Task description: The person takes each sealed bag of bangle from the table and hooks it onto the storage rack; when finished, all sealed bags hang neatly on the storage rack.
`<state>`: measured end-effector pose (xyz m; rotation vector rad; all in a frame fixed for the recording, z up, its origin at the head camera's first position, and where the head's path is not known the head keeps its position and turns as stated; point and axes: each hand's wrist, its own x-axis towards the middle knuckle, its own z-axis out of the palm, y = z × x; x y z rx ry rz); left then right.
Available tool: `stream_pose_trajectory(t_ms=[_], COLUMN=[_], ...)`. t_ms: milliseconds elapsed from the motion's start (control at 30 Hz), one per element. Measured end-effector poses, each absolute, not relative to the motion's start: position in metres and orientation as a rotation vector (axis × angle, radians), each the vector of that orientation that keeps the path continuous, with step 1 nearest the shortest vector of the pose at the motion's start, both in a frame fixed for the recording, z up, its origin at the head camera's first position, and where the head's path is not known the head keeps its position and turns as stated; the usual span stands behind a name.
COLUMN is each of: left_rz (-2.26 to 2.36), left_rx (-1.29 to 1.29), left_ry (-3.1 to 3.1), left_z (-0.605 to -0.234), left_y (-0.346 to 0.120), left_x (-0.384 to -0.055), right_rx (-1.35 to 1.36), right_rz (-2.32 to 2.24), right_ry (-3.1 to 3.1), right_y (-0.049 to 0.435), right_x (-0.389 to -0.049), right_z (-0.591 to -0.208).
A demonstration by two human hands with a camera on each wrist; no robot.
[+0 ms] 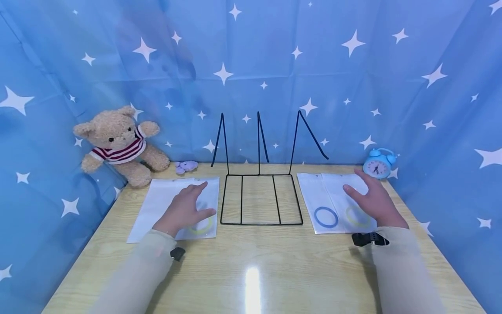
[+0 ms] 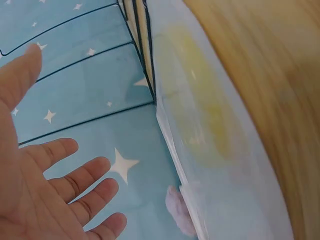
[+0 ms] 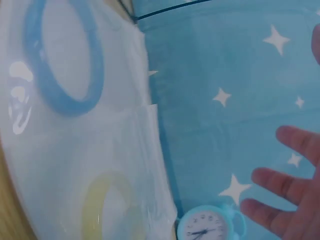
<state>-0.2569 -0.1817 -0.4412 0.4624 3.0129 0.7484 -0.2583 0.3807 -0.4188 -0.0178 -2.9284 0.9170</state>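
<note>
My left hand (image 1: 184,209) hovers over a white plastic bag (image 1: 147,218), fingers extended and holding nothing. A yellow ring (image 2: 210,105) shows through that bag in the left wrist view. On the other side, my right hand (image 1: 376,199) is spread above a second white bag (image 1: 307,185), also holding nothing. Through it show a blue ring (image 1: 326,217) and a yellow ring (image 1: 357,216). Between the two bags stands a black wire rack (image 1: 261,224) with upright prongs. Whether either hand touches its bag is hard to tell from the head view; the wrist views show the fingers apart from them.
A teddy bear (image 1: 117,135) in a striped shirt leans at the back left, beside a small purple plush toy (image 1: 186,166). At the back right stands a blue alarm clock (image 1: 377,165). A blue star-patterned curtain (image 1: 259,52) borders the wooden table (image 1: 219,274).
</note>
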Motion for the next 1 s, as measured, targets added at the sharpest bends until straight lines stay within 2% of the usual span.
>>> stream_pose_trajectory(t_ms=[500, 1000], left_rz=[0.809, 0.721], left_rx=[0.311, 0.367], left_ry=[2.836, 2.892], left_z=[-0.444, -0.449], left_y=[-0.141, -0.130], left_x=[-0.269, -0.273], right_rx=[-0.228, -0.267], right_rz=[1.069, 1.112], right_ry=[-2.877, -2.895], right_y=[0.383, 0.402], right_x=[-0.248, -0.244], right_z=[-0.419, -0.420])
